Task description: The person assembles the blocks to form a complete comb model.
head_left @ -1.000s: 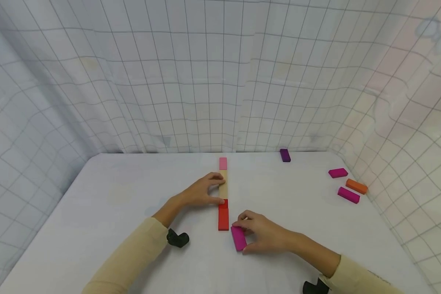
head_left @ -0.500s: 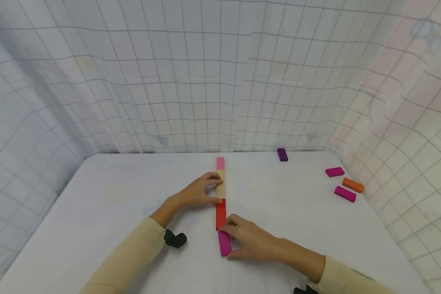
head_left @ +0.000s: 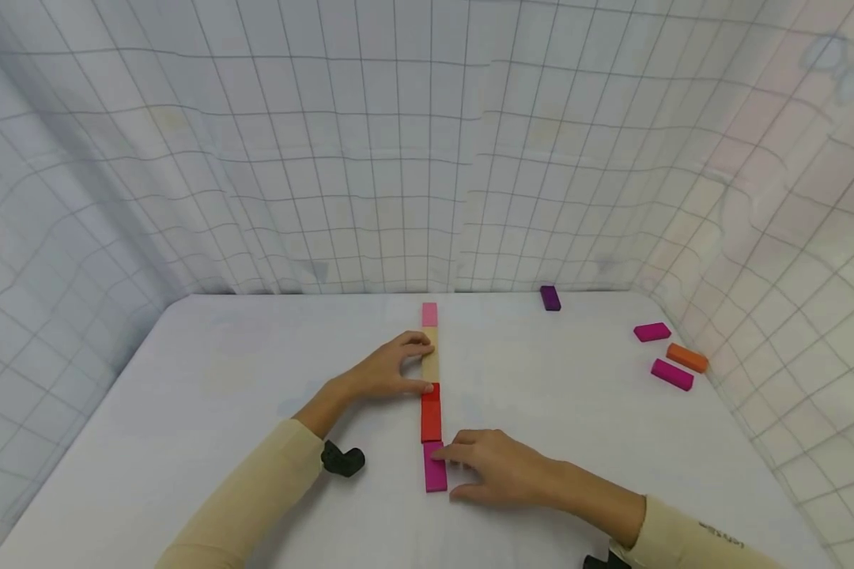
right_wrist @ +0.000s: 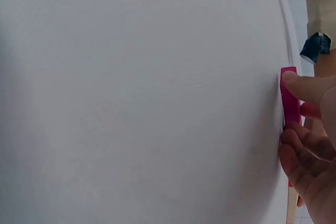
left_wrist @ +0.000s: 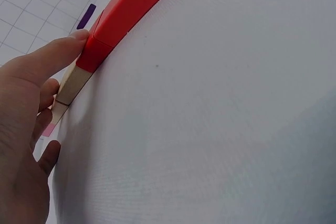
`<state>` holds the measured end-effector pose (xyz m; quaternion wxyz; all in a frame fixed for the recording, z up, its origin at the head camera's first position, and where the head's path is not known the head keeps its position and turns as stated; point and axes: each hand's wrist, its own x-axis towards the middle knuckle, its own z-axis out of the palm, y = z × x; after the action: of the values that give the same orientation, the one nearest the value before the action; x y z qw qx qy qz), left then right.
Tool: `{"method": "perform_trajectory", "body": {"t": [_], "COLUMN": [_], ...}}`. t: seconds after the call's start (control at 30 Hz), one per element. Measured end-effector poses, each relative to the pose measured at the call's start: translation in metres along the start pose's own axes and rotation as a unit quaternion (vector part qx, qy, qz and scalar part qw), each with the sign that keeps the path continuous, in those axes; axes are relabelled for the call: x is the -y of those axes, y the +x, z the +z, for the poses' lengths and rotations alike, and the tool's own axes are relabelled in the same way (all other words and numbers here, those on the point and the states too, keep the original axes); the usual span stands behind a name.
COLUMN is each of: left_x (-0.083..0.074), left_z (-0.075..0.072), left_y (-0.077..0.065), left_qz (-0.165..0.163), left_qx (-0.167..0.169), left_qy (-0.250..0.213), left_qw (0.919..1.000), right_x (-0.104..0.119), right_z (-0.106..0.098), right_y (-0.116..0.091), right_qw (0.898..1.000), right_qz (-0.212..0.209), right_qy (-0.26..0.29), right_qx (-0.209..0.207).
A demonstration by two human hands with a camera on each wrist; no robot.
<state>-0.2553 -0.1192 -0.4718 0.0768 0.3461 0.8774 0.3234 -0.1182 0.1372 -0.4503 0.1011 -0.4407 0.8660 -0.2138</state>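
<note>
Down the middle of the white table runs a line of blocks: a pink block (head_left: 430, 314) farthest off, then pale wooden blocks (head_left: 431, 368), red blocks (head_left: 431, 422) and a magenta block (head_left: 435, 476) at the near end. My left hand (head_left: 387, 370) spans part of this line from the left, thumb on the red and fingertips on the pale wood. At the near end, my right hand (head_left: 508, 472) touches the magenta block's top with its index finger. Its thumb is beside the block's near right corner. The magenta block lies almost straight with the line, right at the red end.
Two loose magenta blocks, one nearer (head_left: 672, 374) and one farther (head_left: 652, 332), lie at the right with an orange block (head_left: 687, 358). A dark purple block (head_left: 550, 299) sits at the back edge. Grid-patterned curtains (head_left: 370, 158) enclose the table's back and sides.
My right hand has carried the magenta block left to the line's near end and set it straighter there. Its thumb has since come away. The left hand keeps its place.
</note>
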Motion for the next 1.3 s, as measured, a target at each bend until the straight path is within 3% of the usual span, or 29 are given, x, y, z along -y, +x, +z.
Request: {"method": "perform_trajectory", "body": {"t": [0.23, 0.97, 1.3], "left_x": [0.002, -0.001, -0.001], "left_z": [0.001, 0.002, -0.003], "left_y": [0.002, 0.003, 0.007], "left_qz": [-0.001, 0.0, -0.008], "left_qx": [0.003, 0.0, -0.046], "left_qy": [-0.005, -0.003, 0.003], "left_qw": [1.0, 1.0, 0.9989], "right_x": [0.003, 0.005, -0.007], "right_z": [0.009, 0.01, -0.002], "right_y": [0.003, 0.004, -0.001], "right_qw": [1.0, 0.999, 1.0], "right_qz": [-0.008, -0.01, 0.005], "right_qy": [-0.018, -0.04, 0.006], "right_qx": [-0.022, -0.031, -0.008]}}
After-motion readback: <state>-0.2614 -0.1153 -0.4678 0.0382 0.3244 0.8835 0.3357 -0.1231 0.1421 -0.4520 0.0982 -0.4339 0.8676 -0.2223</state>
